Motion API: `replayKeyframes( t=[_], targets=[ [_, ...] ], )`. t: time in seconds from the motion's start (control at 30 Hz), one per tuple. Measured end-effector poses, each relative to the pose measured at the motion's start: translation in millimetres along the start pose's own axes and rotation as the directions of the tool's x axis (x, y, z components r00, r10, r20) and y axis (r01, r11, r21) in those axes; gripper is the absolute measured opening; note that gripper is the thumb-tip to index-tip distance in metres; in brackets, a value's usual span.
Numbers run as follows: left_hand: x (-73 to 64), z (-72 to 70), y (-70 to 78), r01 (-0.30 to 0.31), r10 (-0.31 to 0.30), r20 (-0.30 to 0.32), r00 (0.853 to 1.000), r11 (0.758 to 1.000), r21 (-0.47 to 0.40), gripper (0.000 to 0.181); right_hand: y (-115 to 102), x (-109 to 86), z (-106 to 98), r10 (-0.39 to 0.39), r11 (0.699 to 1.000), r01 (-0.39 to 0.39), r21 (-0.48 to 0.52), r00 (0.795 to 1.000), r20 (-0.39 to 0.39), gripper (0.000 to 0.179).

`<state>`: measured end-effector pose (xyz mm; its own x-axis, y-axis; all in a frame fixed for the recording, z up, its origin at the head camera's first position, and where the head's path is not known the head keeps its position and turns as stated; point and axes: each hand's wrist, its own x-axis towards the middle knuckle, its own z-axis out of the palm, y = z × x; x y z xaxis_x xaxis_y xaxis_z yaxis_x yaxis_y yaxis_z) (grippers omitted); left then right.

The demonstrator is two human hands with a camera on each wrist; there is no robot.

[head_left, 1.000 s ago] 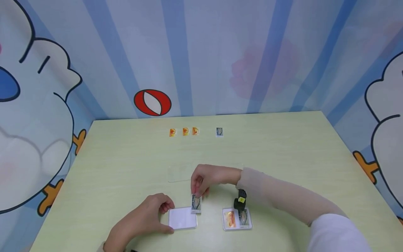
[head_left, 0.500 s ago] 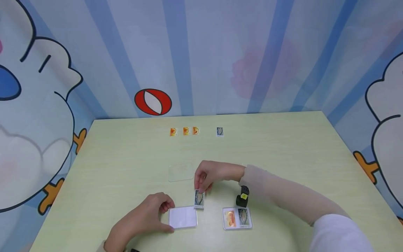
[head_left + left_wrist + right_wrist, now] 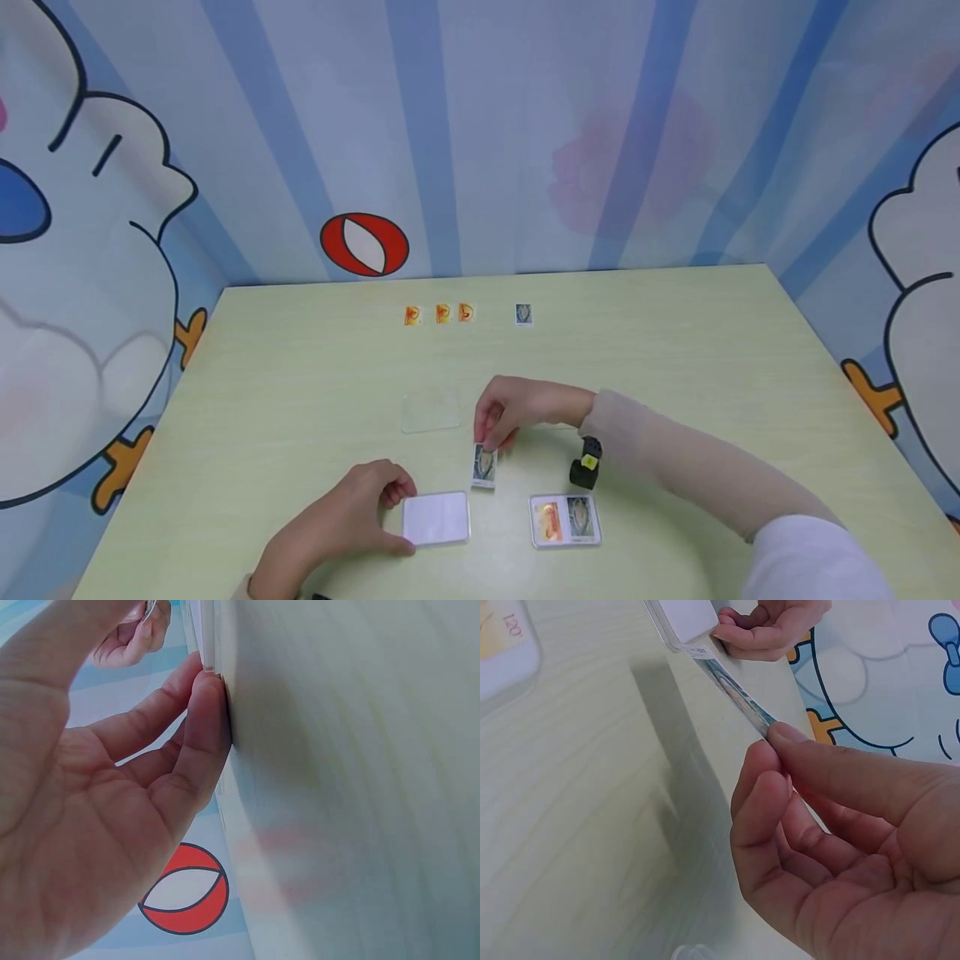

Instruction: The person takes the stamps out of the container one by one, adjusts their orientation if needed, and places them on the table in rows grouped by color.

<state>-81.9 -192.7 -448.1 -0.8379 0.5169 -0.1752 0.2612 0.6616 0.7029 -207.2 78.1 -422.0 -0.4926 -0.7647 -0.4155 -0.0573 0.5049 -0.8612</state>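
My right hand pinches a blue-grey stamp with a white border by its far edge, thumb against fingertips. The stamp hangs tilted, just beyond and to the right of a shallow clear plastic case with a white inside. My left hand holds that case at its left side, thumb at the near corner and fingers at the far one. In the left wrist view, the fingertips sit right at the case's edge. A second case to the right contains an orange stamp and a blue-grey one.
Several stamps lie in a row at the table's back: orange ones at the left, a blue-grey one further right. A clear flat lid lies beyond the left case. A patterned wall cloth surrounds the table.
My right hand has carried the stamp from over the case's right edge away and to the right, off the case. My left hand and the case have stayed put.
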Motion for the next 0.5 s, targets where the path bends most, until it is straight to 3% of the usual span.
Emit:
replayKeyframes(
  t=[0.5],
  targets=[
    [-0.8,0.2,0.7,0.009,-0.009,-0.003,1.0,1.0,-0.004,0.051,3,-4.7,-12,0.014,1.0,-0.014,0.017,1.0,-0.019,0.006]
  ],
)
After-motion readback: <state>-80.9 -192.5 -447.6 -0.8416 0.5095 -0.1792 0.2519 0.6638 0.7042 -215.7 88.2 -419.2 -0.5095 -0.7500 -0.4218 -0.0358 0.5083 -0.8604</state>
